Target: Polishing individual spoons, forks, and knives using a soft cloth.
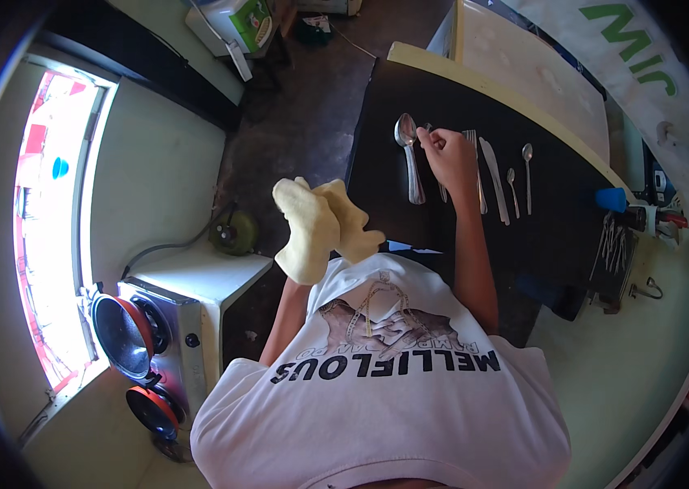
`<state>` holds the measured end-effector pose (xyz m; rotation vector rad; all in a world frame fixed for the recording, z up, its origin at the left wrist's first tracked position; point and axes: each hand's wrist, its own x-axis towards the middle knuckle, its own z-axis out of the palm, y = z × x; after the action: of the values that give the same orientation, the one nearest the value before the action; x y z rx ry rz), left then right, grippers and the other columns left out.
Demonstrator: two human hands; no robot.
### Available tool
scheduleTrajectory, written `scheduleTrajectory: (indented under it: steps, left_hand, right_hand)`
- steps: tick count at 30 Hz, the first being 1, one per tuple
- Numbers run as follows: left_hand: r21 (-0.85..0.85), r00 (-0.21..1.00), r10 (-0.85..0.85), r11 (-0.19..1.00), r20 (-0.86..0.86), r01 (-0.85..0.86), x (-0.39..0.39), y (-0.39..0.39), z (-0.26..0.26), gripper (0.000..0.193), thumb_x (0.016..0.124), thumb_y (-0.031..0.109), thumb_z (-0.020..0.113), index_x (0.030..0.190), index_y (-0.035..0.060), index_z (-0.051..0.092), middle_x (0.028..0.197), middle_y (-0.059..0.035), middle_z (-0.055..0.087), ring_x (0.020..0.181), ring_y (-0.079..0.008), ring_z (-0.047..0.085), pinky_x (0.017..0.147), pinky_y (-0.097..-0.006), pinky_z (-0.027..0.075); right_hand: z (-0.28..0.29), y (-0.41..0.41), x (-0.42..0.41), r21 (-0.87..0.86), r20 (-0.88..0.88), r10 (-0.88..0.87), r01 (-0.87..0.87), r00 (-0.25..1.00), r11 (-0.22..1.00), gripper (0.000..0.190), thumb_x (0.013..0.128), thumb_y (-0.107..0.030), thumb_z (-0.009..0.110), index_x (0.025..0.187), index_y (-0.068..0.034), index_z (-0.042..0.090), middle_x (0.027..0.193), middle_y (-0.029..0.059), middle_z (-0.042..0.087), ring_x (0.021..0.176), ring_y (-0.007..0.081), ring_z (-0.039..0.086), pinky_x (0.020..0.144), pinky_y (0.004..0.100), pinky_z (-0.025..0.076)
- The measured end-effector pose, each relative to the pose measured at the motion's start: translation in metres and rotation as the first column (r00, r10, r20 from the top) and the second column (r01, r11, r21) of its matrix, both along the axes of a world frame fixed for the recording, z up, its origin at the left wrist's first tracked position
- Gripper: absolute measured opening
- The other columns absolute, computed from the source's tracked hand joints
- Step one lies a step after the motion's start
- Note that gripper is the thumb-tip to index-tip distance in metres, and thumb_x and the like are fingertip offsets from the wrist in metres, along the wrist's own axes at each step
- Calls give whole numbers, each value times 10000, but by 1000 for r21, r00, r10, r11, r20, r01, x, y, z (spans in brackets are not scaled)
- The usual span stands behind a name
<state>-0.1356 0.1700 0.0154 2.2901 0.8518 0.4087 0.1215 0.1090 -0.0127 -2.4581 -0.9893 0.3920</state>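
Observation:
A pale yellow cloth (314,226) wraps my left hand and hides its fingers, just beyond the front of my shirt. Over the black tabletop (393,91), my right hand (451,160) has its thumb and fingers drawn together. Beneath it lies a partly hidden utensil (443,193); whether I grip it is unclear. To the left of that hand rest large spoons (415,177), stacked closely together. On its right are a fork (482,198), partly covered by my wrist, a table knife (495,180), a small teaspoon (513,192) and a longer-handled spoon (527,165).
Several utensils hang from a holder (610,250) at right, near a blue cup (611,199). A gas stove (182,360) carrying a pan (121,336) stands at left, with a green gas cylinder (234,233) beyond. A pale raised edge (503,98) borders the table's far side.

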Motion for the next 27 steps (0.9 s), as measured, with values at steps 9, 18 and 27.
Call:
scheduleTrajectory:
  steps: [9,18,27]
  left_hand:
    - [382,978,63,914,199,-136,12,-43,26,430,890,69,783,1233,0,533,1022,-88,518,1022,-202,589,874,-359,516]
    - [187,999,25,982,28,-30,90,-68,42,588,840,71,821,1331,-7,508,1124,-98,556,1106,-211,598,963,-372,497]
    - [8,841,9,1000,542,-17,195,-245,49,768,751,98,883,1413,-7,508,1395,-123,596,1298,-241,581,1124,-361,428]
  right_hand:
    - [23,-73,-35,476,-784,464,-82,413,876,472,1113,-429,471,1294,-30,646,1143,49,698,1067,129,649,949,310,518]
    - [47,-187,-12,564,-814,296,562,499,605,411,1051,-388,626,1287,-52,610,1097,43,697,1022,108,665,908,298,542]
    - [24,-355,87,331,-917,167,458,363,825,275,1025,-337,678,1023,-64,644,714,-18,616,629,84,605,534,283,470]
